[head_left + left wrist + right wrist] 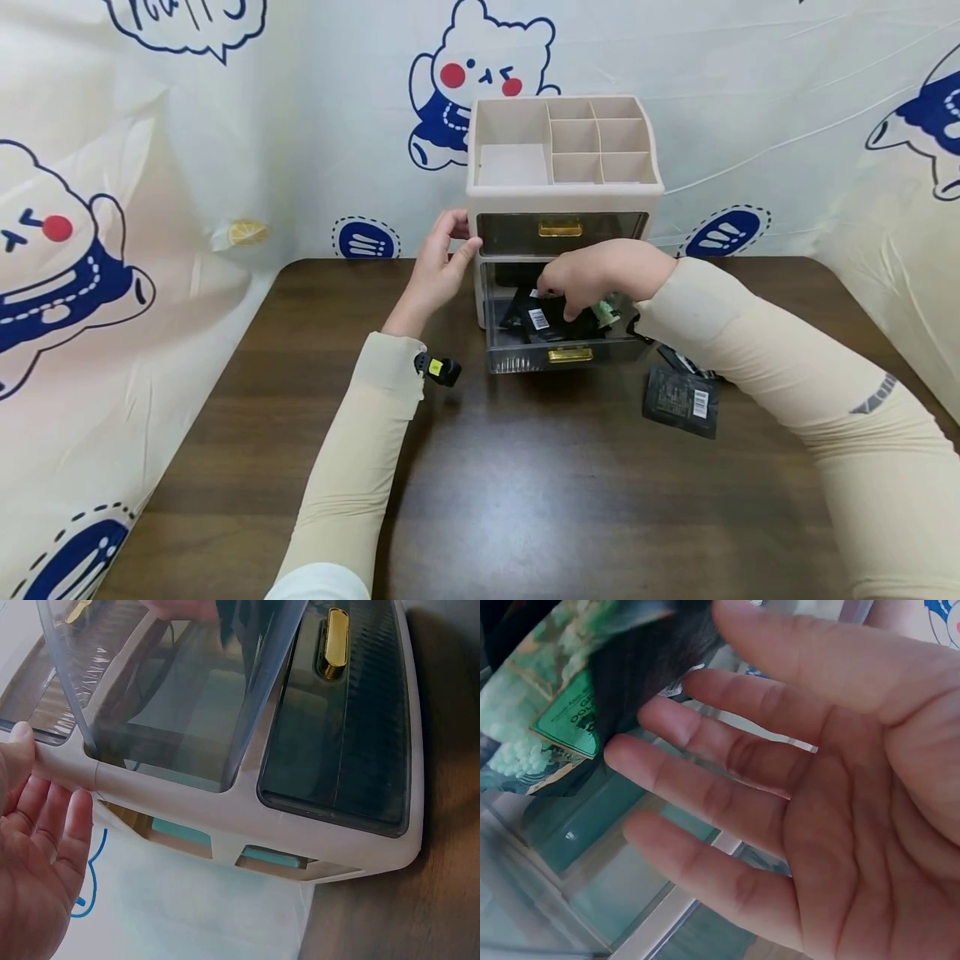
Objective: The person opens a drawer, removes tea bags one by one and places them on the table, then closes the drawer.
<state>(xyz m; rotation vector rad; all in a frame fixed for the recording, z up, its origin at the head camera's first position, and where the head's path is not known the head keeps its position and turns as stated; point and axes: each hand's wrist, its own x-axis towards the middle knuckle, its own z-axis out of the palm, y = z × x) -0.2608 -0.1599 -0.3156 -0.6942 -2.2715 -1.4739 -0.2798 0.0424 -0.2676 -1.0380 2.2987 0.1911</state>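
Note:
A cream desktop organizer (566,191) stands against the patterned backdrop. My left hand (438,275) holds its left side, thumb on the front edge and fingers along the side wall; the left wrist view shows this hand (45,825) up close. A clear lower drawer (517,358) is pulled out, with several black packets (542,319) lying in it. Over the drawer my right hand (603,271) reaches down with its fingertips at the packets. In the right wrist view its fingers (697,791) are spread and fairly straight, touching a black packet with green print (570,720).
Black flat packets (678,402) lie on the brown table (525,483) to the right of the drawer, partly under my right forearm. Above the pulled-out drawer is a shut drawer with a gold handle (560,228). Open compartments (576,137) form the organizer's top.

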